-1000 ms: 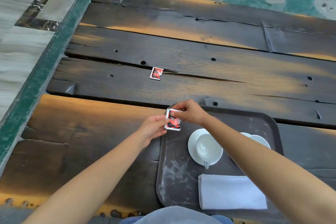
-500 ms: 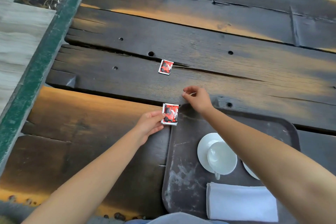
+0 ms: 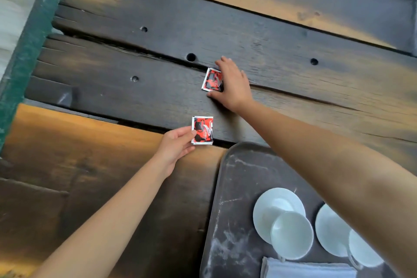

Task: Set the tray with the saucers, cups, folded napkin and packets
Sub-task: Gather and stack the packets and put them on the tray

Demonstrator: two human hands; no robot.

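My left hand (image 3: 174, 150) pinches a red and black packet (image 3: 202, 130) by its left edge, just above the table beyond the tray's far left corner. My right hand (image 3: 233, 84) reaches further out and covers the right side of a second red packet (image 3: 211, 79) lying on the planks, index finger above it and thumb below it. The dark tray (image 3: 239, 187) at the lower right holds two white saucers (image 3: 268, 207) (image 3: 327, 230), each with a white cup (image 3: 292, 235) (image 3: 363, 253). A folded white napkin (image 3: 304, 269) lies at its near edge.
The table (image 3: 135, 176) is made of dark, cracked wooden planks with bolt holes. A green border (image 3: 27, 52) runs along its left edge, with pale flooring beyond. My right forearm crosses over the tray's right half.
My right hand has let go of the first packet and moved out to the second packet on the planks. My left hand keeps the first packet, moved slightly off the tray corner.
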